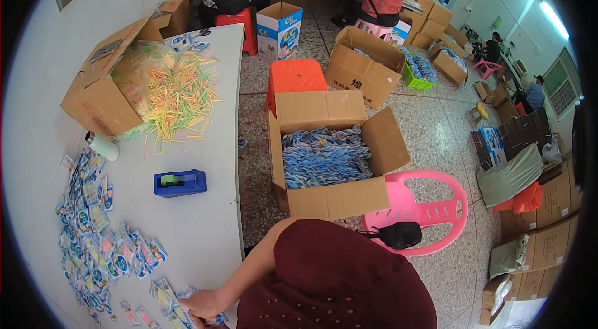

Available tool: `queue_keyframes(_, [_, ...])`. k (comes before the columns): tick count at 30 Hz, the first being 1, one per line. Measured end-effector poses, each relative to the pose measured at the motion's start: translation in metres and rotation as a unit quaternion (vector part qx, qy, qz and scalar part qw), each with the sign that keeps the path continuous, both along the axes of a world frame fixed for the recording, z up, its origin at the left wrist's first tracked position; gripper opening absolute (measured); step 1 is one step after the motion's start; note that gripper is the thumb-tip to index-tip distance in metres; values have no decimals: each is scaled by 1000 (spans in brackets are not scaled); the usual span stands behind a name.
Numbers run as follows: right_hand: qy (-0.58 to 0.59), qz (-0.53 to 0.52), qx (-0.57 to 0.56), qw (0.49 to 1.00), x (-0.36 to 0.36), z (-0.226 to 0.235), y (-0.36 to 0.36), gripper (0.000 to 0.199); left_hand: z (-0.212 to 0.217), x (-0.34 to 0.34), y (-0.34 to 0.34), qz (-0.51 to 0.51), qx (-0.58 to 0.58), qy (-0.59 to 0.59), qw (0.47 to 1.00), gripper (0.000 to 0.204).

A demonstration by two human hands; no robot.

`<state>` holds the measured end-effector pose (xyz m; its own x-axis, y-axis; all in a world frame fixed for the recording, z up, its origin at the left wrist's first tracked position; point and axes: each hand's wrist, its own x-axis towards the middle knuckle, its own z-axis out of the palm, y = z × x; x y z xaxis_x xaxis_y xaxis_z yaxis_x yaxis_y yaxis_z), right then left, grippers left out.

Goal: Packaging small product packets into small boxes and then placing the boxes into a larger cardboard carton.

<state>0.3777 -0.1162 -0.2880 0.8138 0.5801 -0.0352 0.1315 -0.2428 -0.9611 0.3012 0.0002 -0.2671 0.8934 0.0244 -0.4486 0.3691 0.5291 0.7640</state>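
My right hand (202, 305) is at the table's near edge, below my maroon sleeve (336, 260). Its fingers are curled closed on a small printed packet, partly covered by the hand. Beside it lie several more small blue-and-white packets (163, 295), some with pink or yellow showing. A large heap of similar packets (93, 242) spreads along the left of the table. My left hand is out of sight.
On the table (218, 111) are a blue tape dispenser (180, 183), a white bottle (102, 146) and a tipped carton (103, 89) spilling coloured sticks (180, 92). An open box of blue packets (327, 158), a pink chair (458, 204) and a red stool (296, 77) stand right. People sit farther off.
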Motion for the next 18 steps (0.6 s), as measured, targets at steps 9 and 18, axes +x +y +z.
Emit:
queue_keyframes(9, [-282,9,45,958,-1,-4,-6,42,7,-57,9,156,225,-41,961,49])
queue_keyframes(18, [-417,117,-163,887,-4,0,-40,44,-18,-100,23,333,-245,40,910,31])
